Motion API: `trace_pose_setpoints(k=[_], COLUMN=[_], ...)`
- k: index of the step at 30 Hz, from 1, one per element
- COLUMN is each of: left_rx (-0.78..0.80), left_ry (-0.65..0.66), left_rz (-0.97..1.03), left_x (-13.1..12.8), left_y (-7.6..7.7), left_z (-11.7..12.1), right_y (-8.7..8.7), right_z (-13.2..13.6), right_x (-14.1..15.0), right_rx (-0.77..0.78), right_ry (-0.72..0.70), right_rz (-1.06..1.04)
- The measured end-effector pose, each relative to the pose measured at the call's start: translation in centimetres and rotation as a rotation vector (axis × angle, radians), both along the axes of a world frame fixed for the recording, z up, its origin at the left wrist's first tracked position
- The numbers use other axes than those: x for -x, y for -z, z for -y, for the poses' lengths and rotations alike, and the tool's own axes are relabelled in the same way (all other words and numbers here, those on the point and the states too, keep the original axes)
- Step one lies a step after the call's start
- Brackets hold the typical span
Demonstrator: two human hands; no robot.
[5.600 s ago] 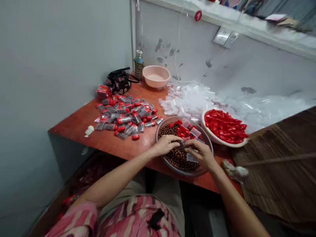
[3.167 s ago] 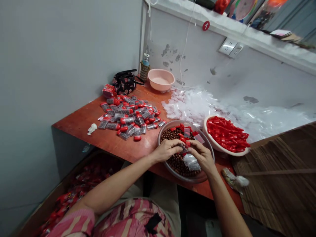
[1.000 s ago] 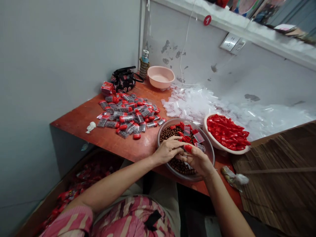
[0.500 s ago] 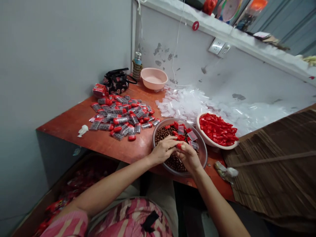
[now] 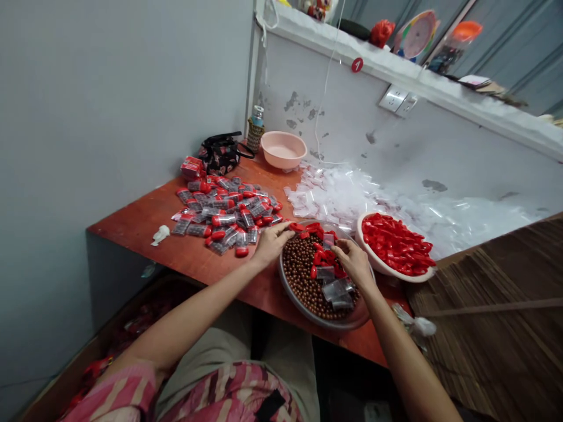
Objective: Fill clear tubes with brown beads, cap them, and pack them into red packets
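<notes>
Head view: both hands at the shallow bowl point(image 5: 323, 321) near the bench point(image 5: 132, 225) front edge.
I read the left hand point(image 5: 271, 245) as half open, fingers extended over the bowl's rim, with nothing visible in its grasp and its fingertips just beside red caps point(image 5: 299, 227). The right hand point(image 5: 354, 264) is partly curled above the caps; I cannot tell whether it has hold of anything. Brown beads point(image 5: 299, 275) and clear packets point(image 5: 335, 291) lie in the bowl. Filled packets point(image 5: 220, 220) lie to its left; a white bowl point(image 5: 387, 271) of red caps stands to its right.
</notes>
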State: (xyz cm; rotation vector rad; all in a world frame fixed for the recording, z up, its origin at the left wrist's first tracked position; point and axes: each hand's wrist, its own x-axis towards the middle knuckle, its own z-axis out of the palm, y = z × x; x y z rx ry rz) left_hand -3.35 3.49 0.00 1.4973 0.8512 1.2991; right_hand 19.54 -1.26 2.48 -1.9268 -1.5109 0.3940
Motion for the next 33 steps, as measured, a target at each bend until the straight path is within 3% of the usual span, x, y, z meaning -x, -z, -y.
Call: trace_pose_setpoints(k=[2, 5, 9, 13, 17, 24, 27, 30, 33], left_rx=[-0.005, -0.024, -0.081, -0.207, -0.263, -0.298, -0.258, -0.195, -0.116], left_ry=[0.004, 0.056, 0.126, 0.197, 0.230, 0.140, 0.152, 0.178, 0.157], left_rz=[-0.006, -0.025, -0.001, -0.033, -0.047, -0.092, -0.084, -0.044, 0.000], left_x=[0.6, 0.9, 0.1, -1.4, -2.4, -2.3, -2.3, -2.1, -1.2], left_y=[-0.1, -0.5, -1.0, -0.9, -0.1, 0.6, 0.1, -0.4, -0.4], left_z=[-0.5, 0.2, 2.0, 3.1, 3.4, 3.4, 3.5, 3.6, 2.6], right_y=[0.1, -0.3, -1.6, -1.9, -1.0, 0.4, 0.0, -0.7, -1.3], right_z=[-1.0, -1.1, 0.6, 2.0, 2.4, 2.1, 2.1, 1.7, 0.8], right_x=[0.3, 1.9, 4.2, 5.4, 5.7, 7.7, 7.6, 5.8, 2.8], right_rx=[-0.036, -0.094, 0.129, 0.307, 0.350, 0.203, 0.262, 0.297, 0.146], right_ry=[-0.021, -0.148, -0.444, -0.542, -0.473, -0.247, -0.304, -0.396, -0.297], right_rz=[0.054, -0.238, -0.933, -1.208, -1.274, -1.364, -1.357, -1.233, -0.908])
